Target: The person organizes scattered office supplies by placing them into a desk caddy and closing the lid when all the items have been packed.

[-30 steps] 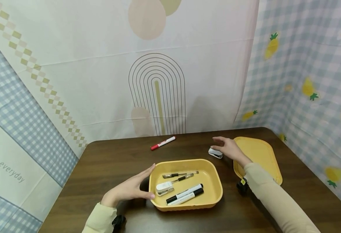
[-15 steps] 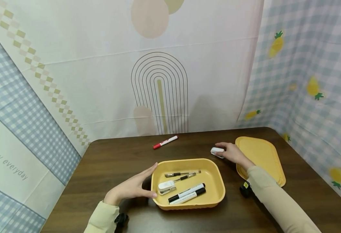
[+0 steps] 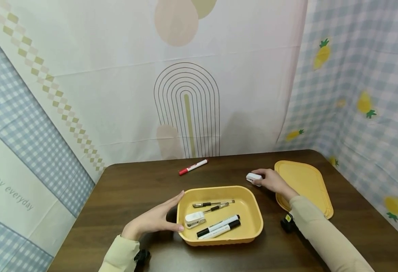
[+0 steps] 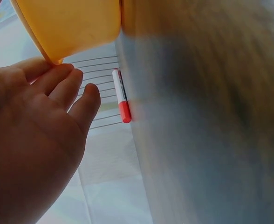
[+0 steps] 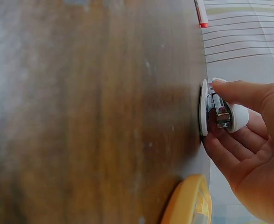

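Note:
My right hand (image 3: 271, 180) holds a small white stapler (image 3: 254, 178) on the table, right of centre. In the right wrist view the thumb is at one end of the stapler (image 5: 237, 117) and the fingers lie round its other side; its metal inside shows. My left hand (image 3: 156, 219), thumb and fingers spread, touches the left side of a yellow plastic bin (image 3: 254, 211). The left wrist view has those fingertips right at the bin's rim (image 4: 58, 60). Inside the bin lie another white stapler (image 3: 194, 219), two black-grip pens (image 3: 202, 204) and two black-capped white markers (image 3: 219, 226).
A red-capped white marker (image 3: 193, 167) lies near the back edge of the dark wooden table (image 3: 130, 189). At the right, a yellow lid (image 3: 304, 183) lies flat beneath my right forearm. Patterned cloth (image 3: 124, 94) hangs behind and to the sides.
My right hand has come down from just above the white stapler and closed its fingers on it. The left hand stays at the bin; the head view has shifted slightly.

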`<state>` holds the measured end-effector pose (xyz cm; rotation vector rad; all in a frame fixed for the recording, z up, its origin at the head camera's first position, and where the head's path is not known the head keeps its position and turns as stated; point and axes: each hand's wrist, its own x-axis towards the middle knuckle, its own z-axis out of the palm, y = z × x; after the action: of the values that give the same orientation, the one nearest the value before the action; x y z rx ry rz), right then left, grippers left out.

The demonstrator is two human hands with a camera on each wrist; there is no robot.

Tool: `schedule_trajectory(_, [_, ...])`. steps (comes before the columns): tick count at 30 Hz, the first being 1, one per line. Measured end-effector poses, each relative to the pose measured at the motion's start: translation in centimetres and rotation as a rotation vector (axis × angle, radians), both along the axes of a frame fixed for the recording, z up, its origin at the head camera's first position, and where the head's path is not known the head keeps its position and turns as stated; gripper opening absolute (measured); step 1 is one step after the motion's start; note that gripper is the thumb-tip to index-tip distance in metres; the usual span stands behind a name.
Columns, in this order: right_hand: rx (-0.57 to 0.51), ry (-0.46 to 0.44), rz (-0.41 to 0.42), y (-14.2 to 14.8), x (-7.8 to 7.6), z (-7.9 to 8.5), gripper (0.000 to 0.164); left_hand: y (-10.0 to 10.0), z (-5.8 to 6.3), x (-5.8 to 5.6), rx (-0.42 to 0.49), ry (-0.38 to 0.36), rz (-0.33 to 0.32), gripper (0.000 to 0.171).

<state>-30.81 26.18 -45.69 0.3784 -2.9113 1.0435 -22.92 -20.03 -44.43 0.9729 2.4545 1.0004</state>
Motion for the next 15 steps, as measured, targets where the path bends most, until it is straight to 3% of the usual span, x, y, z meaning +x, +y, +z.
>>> schedule_trajectory(15, [-0.009, 0.036, -0.002, 0.01, 0.37, -0.08, 0.043, 0.00, 0.13, 0.13, 0.011, -0.008, 0.005, 0.108])
